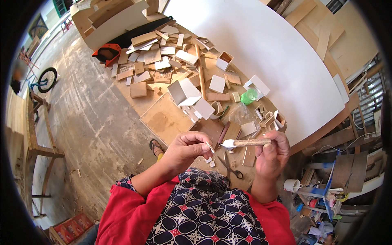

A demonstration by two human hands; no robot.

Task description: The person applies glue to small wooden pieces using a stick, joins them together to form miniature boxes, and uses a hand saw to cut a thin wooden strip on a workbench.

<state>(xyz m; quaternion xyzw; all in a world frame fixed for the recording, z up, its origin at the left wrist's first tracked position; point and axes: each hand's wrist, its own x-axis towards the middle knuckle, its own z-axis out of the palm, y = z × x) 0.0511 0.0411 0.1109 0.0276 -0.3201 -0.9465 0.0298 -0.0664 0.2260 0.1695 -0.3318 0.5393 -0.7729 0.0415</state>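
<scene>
My left hand (188, 150) is closed in a pinch on a small thin white piece (210, 147), held up in front of my chest. Facing it, my right hand (272, 157) grips a wooden stick (251, 142) by its end. A thick white lump, like glue, coats the stick's tip, which points left toward the white piece without touching it. Below the hands, black-handled scissors (231, 168) lie on the worktable. A light wooden board (166, 119) lies beyond my left hand.
A heap of wood offcuts and white-faced blocks (157, 61) covers the table's far part. Near a green plastic cup (248, 96) are small box pieces. A large white panel (277, 61) stands at the right. A wooden trestle (41, 151) is at the left; a shelf (322, 192) holds clutter.
</scene>
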